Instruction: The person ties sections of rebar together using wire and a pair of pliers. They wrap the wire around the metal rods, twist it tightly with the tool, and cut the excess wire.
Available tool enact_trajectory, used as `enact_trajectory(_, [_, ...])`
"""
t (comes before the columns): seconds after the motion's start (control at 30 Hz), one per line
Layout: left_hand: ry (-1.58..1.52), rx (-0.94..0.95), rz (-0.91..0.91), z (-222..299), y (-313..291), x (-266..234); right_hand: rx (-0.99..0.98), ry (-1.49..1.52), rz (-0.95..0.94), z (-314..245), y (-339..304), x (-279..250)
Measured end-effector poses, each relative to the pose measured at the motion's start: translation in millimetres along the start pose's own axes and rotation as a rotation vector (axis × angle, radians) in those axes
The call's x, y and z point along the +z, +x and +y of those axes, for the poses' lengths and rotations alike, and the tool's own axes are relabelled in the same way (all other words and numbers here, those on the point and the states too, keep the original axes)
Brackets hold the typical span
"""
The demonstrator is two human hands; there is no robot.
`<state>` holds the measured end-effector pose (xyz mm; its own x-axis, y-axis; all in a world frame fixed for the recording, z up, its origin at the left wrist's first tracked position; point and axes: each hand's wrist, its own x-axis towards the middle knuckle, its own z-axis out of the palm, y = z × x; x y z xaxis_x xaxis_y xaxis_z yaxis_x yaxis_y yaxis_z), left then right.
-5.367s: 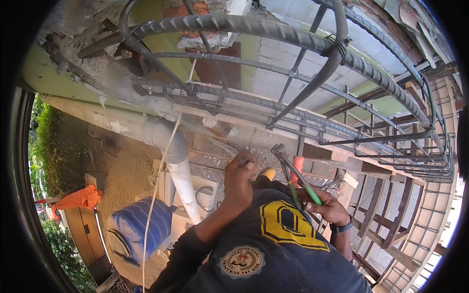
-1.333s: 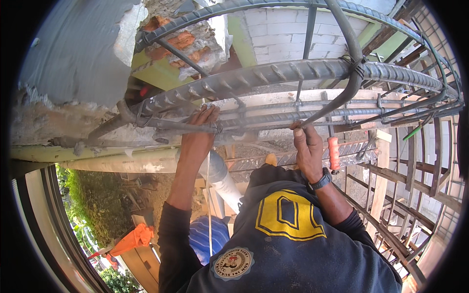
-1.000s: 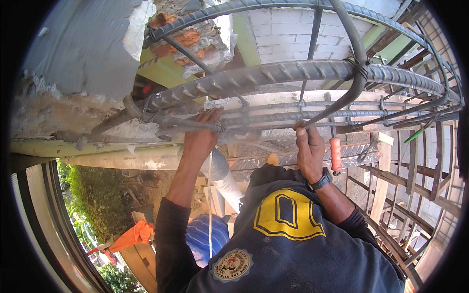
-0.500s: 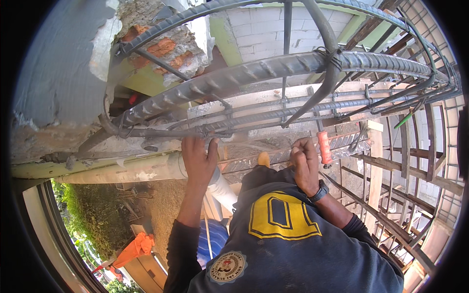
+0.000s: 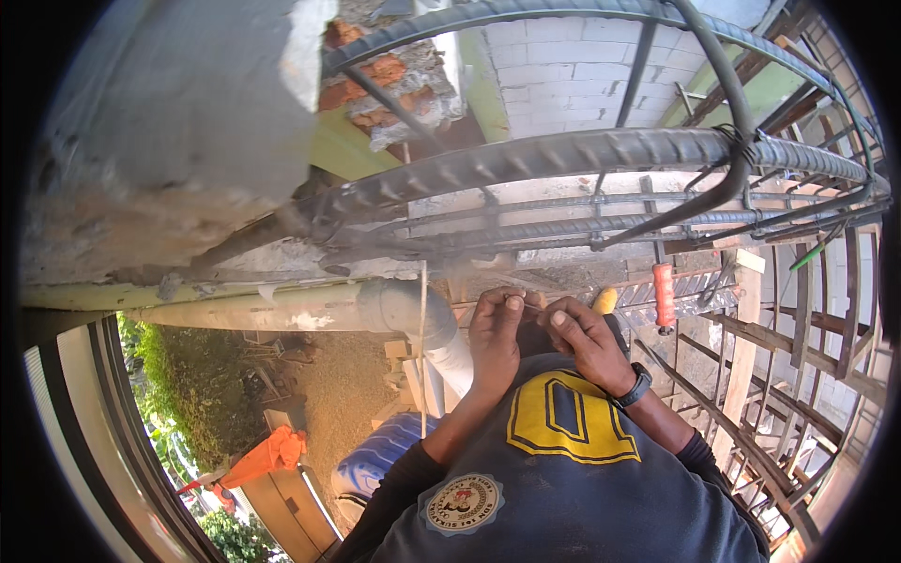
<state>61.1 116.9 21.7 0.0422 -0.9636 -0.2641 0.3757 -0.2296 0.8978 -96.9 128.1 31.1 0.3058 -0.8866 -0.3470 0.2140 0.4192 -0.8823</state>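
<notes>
1. The left hand [image 5: 496, 328] and right hand [image 5: 589, 342] met before the dark shirt [image 5: 572, 502], each grip narrow — anything pinched there was too small to tell.
2. Ribbed steel bars [image 5: 563, 150] ran beyond, apart from both.
3. Small, steady finger movements — hands close together — probably suited such fine handling.

Brown, gritty ground [image 5: 328, 383] below carries a blue striped tank [image 5: 387, 452].

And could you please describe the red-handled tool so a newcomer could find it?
Start at the rebar cage across the upper right. Below its bars, up and right of the right hand, is the red-handled tool. Its thick red grip distinguishes it from the thin green handle farther right.
</notes>
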Motion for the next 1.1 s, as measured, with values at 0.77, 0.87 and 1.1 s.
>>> enact_trajectory(0.77, [0.028,0.115,0.034,-4,5,-28,0.076,0.815,-0.147,19,-5,3])
enact_trajectory(0.87, [0.079,0.146,0.065,9,3,-41,0.068,0.565,0.015,20,-4,9])
enact_trajectory(1.1, [0.638,0.680,0.644,94,69,-152,0.034,0.432,0.128,18,-3,-9])
